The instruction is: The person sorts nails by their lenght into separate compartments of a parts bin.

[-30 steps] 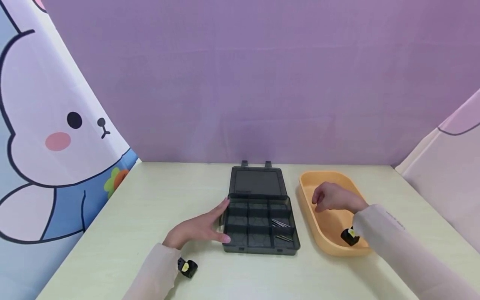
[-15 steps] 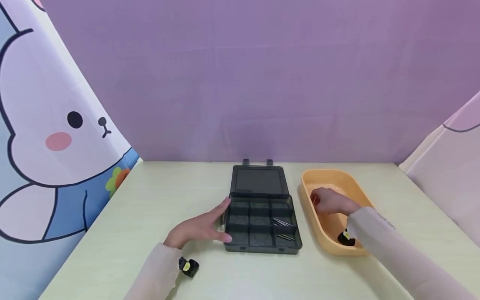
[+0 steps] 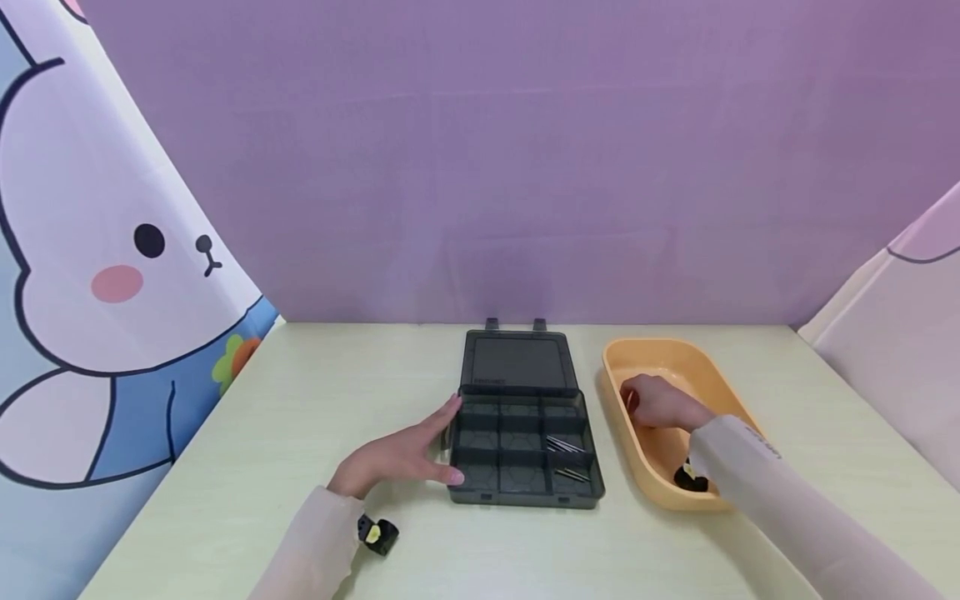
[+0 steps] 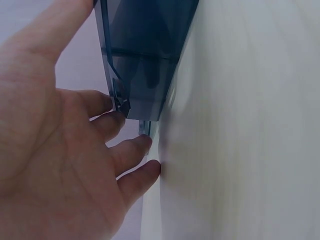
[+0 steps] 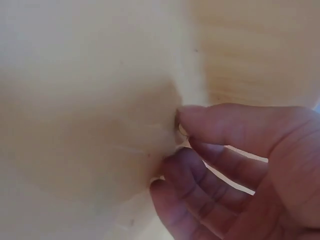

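Observation:
A dark translucent compartment box (image 3: 517, 450) lies on the table with its lid folded back. Several thin metal pins (image 3: 564, 445) fill one right-column compartment, and shorter ones (image 3: 572, 475) the compartment in front. My left hand (image 3: 401, 454) rests against the box's left side, thumb at the front, fingers spread toward the back; in the left wrist view fingertips touch the box's corner (image 4: 142, 102). My right hand (image 3: 660, 402) is down inside an orange tray (image 3: 652, 492), fingers curled, thumb and index close together at the tray's surface. Whether they pinch something small, I cannot tell.
The open lid (image 3: 517, 360) lies behind the box, its two latches pointing to the back. A purple cloth (image 3: 480, 167) hangs at the table's rear edge. A printed cartoon curtain (image 3: 112, 250) stands on the left. A few tiny specks show inside the tray.
My right hand has lowered into the orange tray and moved slightly left, then stayed there. The left hand keeps its place at the box; the view has shifted slightly.

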### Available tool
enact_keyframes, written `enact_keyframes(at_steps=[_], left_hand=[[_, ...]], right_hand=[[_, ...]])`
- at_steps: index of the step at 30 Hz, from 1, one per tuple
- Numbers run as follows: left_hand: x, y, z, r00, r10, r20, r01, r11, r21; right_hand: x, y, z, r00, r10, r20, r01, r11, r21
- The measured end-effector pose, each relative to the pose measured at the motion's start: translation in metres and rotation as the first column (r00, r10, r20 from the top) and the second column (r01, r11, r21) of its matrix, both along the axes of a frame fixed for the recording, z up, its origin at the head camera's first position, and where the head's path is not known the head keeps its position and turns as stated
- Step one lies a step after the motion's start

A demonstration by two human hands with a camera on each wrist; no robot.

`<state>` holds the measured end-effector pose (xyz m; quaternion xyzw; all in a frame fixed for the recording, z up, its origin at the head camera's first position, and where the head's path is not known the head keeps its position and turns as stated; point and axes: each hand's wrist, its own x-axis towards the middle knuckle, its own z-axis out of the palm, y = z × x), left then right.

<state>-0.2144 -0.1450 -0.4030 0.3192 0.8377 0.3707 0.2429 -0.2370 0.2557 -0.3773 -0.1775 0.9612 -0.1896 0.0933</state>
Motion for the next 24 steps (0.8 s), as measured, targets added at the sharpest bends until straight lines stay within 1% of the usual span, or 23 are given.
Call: enact_keyframes(at_steps=[2,9,14,22,23,24], left_hand=[[0.0,0.0,-0.001,1.0,0.0,0.004,0.0,1.0,0.002],[-0.001,0.001,-0.003,1.0,0.003,0.002,-0.003,1.0,-0.005],[0.0,0.001,-0.003,1.0,0.005,0.002,-0.005,1.0,-0.006],[0.0,0.0,-0.002,1.0,0.005,0.008,-0.005,1.0,0.0],[0.0,0.0,-0.001,1.0,0.006,0.009,-0.006,1.0,0.001],[0.0,0.0,-0.001,1.0,0.006,0.01,-0.006,1.0,0.004]], right_hand=[[-0.001,0.002,0.0,1.0,0.002,0.002,-0.002,1.0,0.008],[-0.002,0.011,-0.001,0.998,-0.04,0.049,0.04,0.999,0.019],[-0.002,0.015,0.001,0.998,-0.036,0.056,0.035,0.999,0.023],[-0.001,0.009,0.005,0.994,-0.019,0.112,0.014,0.999,0.044],[-0.001,0.007,0.006,0.992,-0.027,0.12,0.022,0.999,0.045],[-0.001,0.006,0.006,0.993,-0.026,0.116,0.021,0.999,0.045]])
